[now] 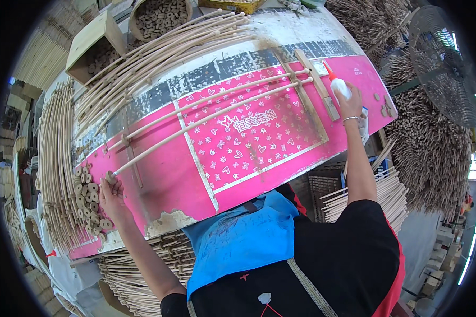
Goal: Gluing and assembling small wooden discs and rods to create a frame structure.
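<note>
At the left, my left hand (112,194) pinches a small round wooden ring (110,177) at the near end of a long wooden rod (211,120). This rod slants across the pink board (158,182), its far end beside an upright wooden strip (318,87). A second rod (212,97) lies farther back, roughly alongside it. Over at the right, my right hand (353,101) is wrapped round a white squeeze bottle (340,88) with a red pointed tip. The tip points up and left, near the strip and apart from both rods.
Loose wooden rings (90,198) are heaped beside my left hand. Bundled rods (55,158) flank them, with more rods (169,58) along the back. A wooden box (96,45) and a round container (161,18) hold small wooden pieces. A caged fan (443,63) stands at far right.
</note>
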`<action>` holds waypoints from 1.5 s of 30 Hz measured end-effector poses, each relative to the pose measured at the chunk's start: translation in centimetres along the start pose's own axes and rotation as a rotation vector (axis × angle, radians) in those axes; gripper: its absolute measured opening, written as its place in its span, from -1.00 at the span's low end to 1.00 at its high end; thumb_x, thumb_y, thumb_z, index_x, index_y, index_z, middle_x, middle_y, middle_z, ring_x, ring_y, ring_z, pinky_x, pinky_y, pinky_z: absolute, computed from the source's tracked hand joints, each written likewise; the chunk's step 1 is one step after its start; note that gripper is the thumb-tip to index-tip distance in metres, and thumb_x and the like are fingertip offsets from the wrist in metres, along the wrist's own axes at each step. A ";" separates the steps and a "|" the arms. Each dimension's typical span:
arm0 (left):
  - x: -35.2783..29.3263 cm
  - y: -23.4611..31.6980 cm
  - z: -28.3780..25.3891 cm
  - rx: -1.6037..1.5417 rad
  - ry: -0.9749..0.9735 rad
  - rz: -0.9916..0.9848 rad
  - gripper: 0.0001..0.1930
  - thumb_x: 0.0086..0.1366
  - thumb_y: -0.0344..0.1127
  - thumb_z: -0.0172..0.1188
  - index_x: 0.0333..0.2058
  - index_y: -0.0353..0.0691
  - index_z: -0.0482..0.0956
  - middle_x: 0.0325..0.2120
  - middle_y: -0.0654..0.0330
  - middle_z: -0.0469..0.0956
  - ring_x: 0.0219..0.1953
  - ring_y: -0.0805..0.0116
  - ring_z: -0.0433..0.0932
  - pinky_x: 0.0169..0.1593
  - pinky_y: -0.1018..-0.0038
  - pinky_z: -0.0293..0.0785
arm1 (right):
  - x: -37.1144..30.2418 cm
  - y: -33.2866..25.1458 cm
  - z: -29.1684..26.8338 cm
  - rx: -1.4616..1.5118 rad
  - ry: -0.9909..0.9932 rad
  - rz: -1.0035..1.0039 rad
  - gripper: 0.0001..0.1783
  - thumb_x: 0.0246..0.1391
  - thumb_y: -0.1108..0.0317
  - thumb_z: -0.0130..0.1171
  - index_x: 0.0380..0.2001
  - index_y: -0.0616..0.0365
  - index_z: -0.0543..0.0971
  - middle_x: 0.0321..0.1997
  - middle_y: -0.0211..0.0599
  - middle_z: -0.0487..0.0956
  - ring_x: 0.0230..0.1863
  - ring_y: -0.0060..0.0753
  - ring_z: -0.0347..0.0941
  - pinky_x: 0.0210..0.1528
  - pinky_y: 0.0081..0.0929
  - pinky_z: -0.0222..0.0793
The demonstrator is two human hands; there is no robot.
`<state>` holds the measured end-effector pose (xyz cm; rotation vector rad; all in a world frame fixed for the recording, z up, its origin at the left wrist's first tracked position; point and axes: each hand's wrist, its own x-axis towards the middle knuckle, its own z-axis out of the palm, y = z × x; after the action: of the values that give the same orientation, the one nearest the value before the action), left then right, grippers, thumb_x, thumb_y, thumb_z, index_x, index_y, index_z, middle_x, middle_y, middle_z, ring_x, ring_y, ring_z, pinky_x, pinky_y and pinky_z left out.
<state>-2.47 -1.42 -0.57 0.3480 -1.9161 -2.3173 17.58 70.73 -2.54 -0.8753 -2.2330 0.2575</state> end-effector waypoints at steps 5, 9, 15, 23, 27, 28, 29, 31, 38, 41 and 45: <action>0.0 0.2 0.2 0.019 0.002 -0.020 -0.63 0.54 -0.08 0.18 0.03 -0.29 0.67 -0.27 0.27 0.68 -0.26 0.56 0.62 -0.16 0.60 0.57 | -1.6 -0.1 -0.7 -0.121 -0.082 0.062 -0.37 0.01 0.03 0.48 0.11 0.06 0.61 0.06 -0.09 0.60 0.10 0.04 0.54 0.11 -0.05 0.47; -0.1 0.2 0.0 0.038 -0.044 -0.012 -0.60 0.58 -0.06 0.11 0.06 -0.31 0.62 -0.22 0.24 0.63 -0.25 0.47 0.61 -0.16 0.49 0.55 | -1.1 -7.0 -1.3 -0.057 0.010 -0.271 -0.43 0.07 0.18 0.44 0.14 0.10 0.60 0.12 -0.08 0.61 0.15 0.05 0.53 0.20 -0.08 0.42; -1.6 1.3 0.9 -0.028 -0.062 -0.003 -0.68 0.53 -0.10 0.20 -0.04 -0.26 0.66 -0.29 0.26 0.67 -0.28 0.51 0.63 -0.19 0.56 0.60 | -6.2 -21.6 2.8 0.454 -0.388 -0.717 -0.40 0.09 0.33 0.42 0.24 0.06 0.56 0.12 -0.12 0.63 0.16 0.00 0.52 0.29 -0.12 0.33; -3.3 1.9 1.6 -0.096 -0.061 -0.073 -0.75 0.45 -0.19 0.32 -0.06 -0.23 0.70 -0.27 0.32 0.65 -0.29 0.57 0.62 -0.17 0.59 0.60 | -7.7 -24.6 6.0 0.629 -0.544 -0.651 -0.86 0.18 0.37 0.30 -0.20 0.10 0.68 -0.23 -0.31 0.64 -0.15 -0.24 0.57 -0.04 -0.24 0.37; -3.1 1.4 1.5 -0.136 -0.051 -0.102 -0.74 0.44 -0.18 0.34 -0.05 -0.22 0.70 -0.26 0.31 0.66 -0.28 0.57 0.62 -0.17 0.60 0.59 | -7.0 -25.4 5.2 0.581 -0.476 -0.789 -0.89 0.21 0.40 0.27 -0.22 0.14 0.68 -0.30 -0.27 0.60 -0.22 -0.21 0.56 -0.09 -0.26 0.38; -3.0 1.4 1.5 -0.139 -0.052 -0.103 -0.74 0.44 -0.18 0.34 -0.05 -0.22 0.70 -0.26 0.31 0.66 -0.28 0.57 0.62 -0.17 0.60 0.59 | -6.9 -25.6 4.9 0.581 -0.474 -0.799 -0.89 0.21 0.40 0.27 -0.22 0.14 0.68 -0.30 -0.27 0.60 -0.22 -0.21 0.56 -0.09 -0.26 0.38; -2.9 1.4 1.6 -0.132 -0.055 -0.102 -0.74 0.44 -0.18 0.34 -0.05 -0.21 0.70 -0.26 0.31 0.67 -0.27 0.57 0.63 -0.17 0.60 0.59 | -6.9 -25.8 4.7 0.584 -0.509 -0.788 -0.89 0.21 0.38 0.28 -0.23 0.15 0.67 -0.30 -0.26 0.59 -0.24 -0.21 0.55 -0.12 -0.26 0.39; -2.6 1.3 1.7 -0.125 -0.064 -0.105 -0.75 0.44 -0.18 0.34 -0.05 -0.21 0.71 -0.26 0.32 0.67 -0.27 0.57 0.63 -0.17 0.60 0.59 | -7.0 -26.0 4.5 0.583 -0.543 -0.771 -0.88 0.22 0.36 0.29 -0.24 0.15 0.67 -0.31 -0.25 0.59 -0.26 -0.21 0.55 -0.15 -0.26 0.40; -0.6 -0.3 2.5 -0.111 -0.109 -0.144 -0.75 0.45 -0.17 0.33 -0.04 -0.19 0.71 -0.25 0.31 0.69 -0.26 0.58 0.65 -0.17 0.62 0.59 | -6.9 -26.1 6.3 0.562 -0.541 -0.684 -0.78 0.19 0.24 0.35 -0.24 0.18 0.64 -0.32 -0.28 0.60 -0.31 -0.28 0.54 -0.27 -0.32 0.43; 0.4 -1.2 3.1 -0.096 -0.129 -0.174 -0.73 0.45 -0.15 0.32 -0.04 -0.20 0.71 -0.25 0.30 0.70 -0.26 0.57 0.66 -0.18 0.62 0.60 | -7.4 -26.1 7.0 0.702 -0.602 -0.571 -0.79 0.19 0.25 0.35 -0.27 0.17 0.65 -0.34 -0.29 0.60 -0.32 -0.27 0.54 -0.28 -0.32 0.43; 1.0 -0.7 2.8 0.149 -0.123 -0.281 -0.68 0.42 -0.11 0.35 -0.07 -0.26 0.71 -0.29 0.32 0.70 -0.29 0.52 0.67 -0.22 0.57 0.58 | -7.4 -26.0 7.6 0.619 -0.629 -0.577 -0.82 0.14 0.26 0.37 -0.28 0.11 0.66 -0.36 -0.31 0.59 -0.35 -0.28 0.54 -0.28 -0.32 0.42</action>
<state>-4.10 1.10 -0.84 0.5339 -2.2367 -2.4184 2.78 46.83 -1.36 0.2277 -2.6000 0.9779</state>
